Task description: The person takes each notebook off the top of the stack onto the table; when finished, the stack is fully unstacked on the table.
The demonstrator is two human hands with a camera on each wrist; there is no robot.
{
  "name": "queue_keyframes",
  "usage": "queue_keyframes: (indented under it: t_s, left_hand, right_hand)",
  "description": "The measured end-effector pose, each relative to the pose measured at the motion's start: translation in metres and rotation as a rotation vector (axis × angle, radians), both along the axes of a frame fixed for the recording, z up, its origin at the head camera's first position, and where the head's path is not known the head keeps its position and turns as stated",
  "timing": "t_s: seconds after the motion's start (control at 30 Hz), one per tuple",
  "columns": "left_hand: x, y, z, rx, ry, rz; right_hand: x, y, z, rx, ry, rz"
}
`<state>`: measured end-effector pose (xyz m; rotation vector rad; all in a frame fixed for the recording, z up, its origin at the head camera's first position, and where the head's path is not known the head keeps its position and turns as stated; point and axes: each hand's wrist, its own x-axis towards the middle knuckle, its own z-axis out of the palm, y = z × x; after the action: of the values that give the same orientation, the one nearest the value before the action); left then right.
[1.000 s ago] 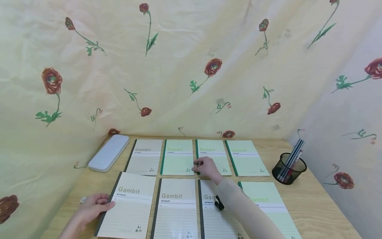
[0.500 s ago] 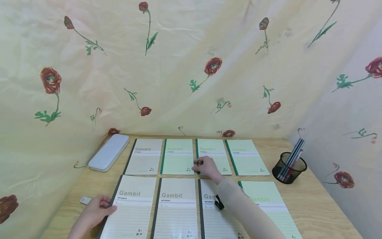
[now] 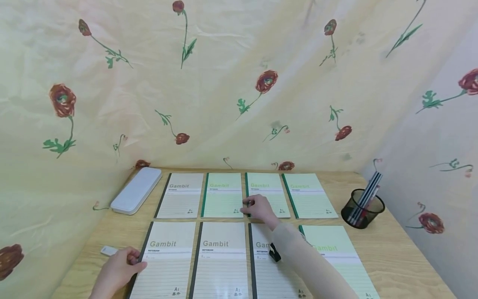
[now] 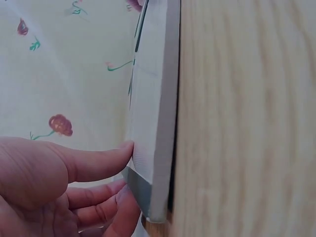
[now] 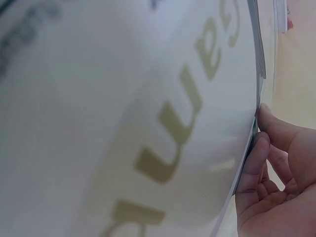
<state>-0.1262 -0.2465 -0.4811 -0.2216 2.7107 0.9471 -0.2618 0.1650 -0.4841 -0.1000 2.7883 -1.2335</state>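
At the left of the front row, my left hand (image 3: 121,268) pinches the dark spine edge of a white Gambit notebook (image 3: 166,265). In the left wrist view, the thumb presses the cover and the other fingers sit at the spine of this notebook (image 4: 148,123). My right hand (image 3: 259,209) has thumb and forefinger at the right edge of a green-spined notebook (image 3: 223,199) in the back row, over the spine of its neighbour (image 3: 264,187). In the right wrist view, another cover (image 5: 98,123) fills most of the picture, and the right hand (image 5: 276,182) pinches at an edge.
Two rows of notebooks, several with green spines, cover the wooden table (image 3: 403,257). A white case (image 3: 136,191) lies back left. At right stands a black mesh cup (image 3: 362,209) with pens. A small white object (image 3: 109,250) lies beside the left hand.
The front-left notebook has shifted slightly right and nearer to me, now lying straighter beside its neighbour. My left hand moved with it, exposing more of the small white object. My right hand stayed put.
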Motion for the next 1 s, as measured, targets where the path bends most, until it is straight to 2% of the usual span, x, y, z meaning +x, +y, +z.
queue_keyframes:
  t_s: [0.3, 0.57, 0.87, 1.0]
  left_hand:
    - [-0.0002, 0.0022, -0.0009, 0.009, -0.006, 0.027]
    - [-0.0003, 0.0025, -0.0008, 0.005, 0.031, 0.004]
    - [-0.0017, 0.0016, -0.0015, 0.004, 0.018, 0.015]
    - [-0.0033, -0.0004, 0.0028, -0.007, 0.062, -0.011]
  right_hand:
    - [0.0012, 0.0008, -0.0021, -0.002, -0.015, -0.009]
    - [0.0020, 0.0032, -0.0029, -0.004, -0.010, -0.011]
    - [0.0007, 0.0023, -0.0023, 0.025, -0.013, -0.025]
    - [0.0017, 0.0010, 0.0002, 0.014, -0.018, -0.020]
